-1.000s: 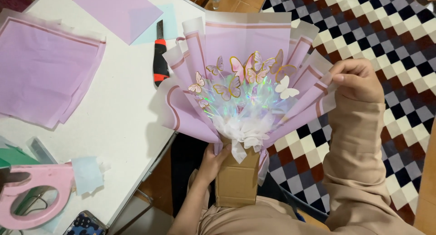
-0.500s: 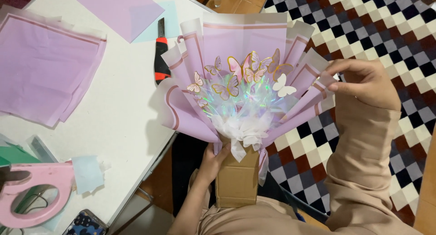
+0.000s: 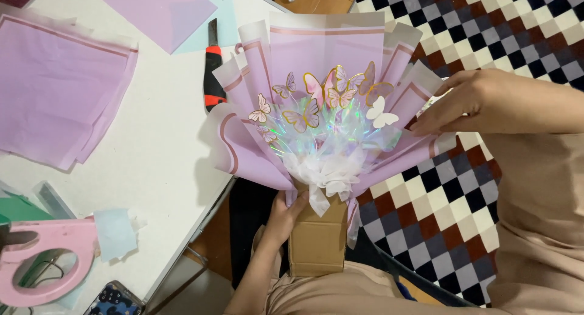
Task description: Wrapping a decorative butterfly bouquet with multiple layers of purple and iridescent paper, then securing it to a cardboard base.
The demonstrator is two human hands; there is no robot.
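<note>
Head view: left hand [image 3: 285, 216] grips bouquet [image 3: 322, 114] base, right hand [image 3: 471, 102] flat on wrap

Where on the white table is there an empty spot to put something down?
The widest bare patch of the white table lies between the stack of purple sheets, the utility knife and the bouquet. The near-left corner is crowded: a pink tape dispenser, a pale paper scrap and a phone.
</note>
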